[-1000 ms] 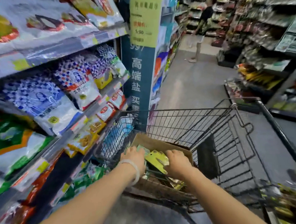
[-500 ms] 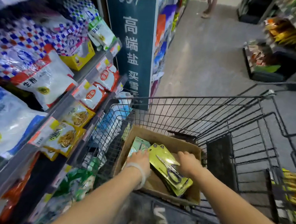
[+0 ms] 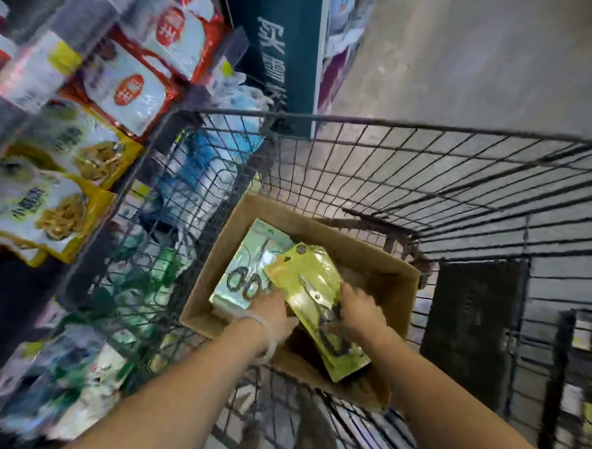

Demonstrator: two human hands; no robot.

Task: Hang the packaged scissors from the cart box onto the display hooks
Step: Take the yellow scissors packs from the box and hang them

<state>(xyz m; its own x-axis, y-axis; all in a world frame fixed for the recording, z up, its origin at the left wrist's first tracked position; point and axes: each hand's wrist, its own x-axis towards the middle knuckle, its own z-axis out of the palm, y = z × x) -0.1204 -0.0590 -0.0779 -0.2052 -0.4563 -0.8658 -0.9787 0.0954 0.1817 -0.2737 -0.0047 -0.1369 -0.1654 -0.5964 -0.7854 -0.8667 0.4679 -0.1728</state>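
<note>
Since a second ago the view has dipped from the aisle down into the cart [image 3: 462,171], and the box [image 3: 381,270] now sits mid-frame. The yellow-green pack [image 3: 313,287], then low among the contents, now lies tilted on top of the pile, its hang-hole end toward 12 o'clock.

Right hand [image 3: 358,310]: fingers curled over the pack's 3 o'clock edge, grasping it. Left hand [image 3: 271,310]: at the pack's 9 o'clock edge, resting partly over the pale green pack [image 3: 251,273]. The frame is blurred; whether it grips cannot be told.

Both packs remain inside the box. No display hooks are in view; the shelf [image 3: 87,117] at 9 o'clock carries bagged goods only.

Judgement: one pack is being singled out for lifting. Hanging has not begun.
</note>
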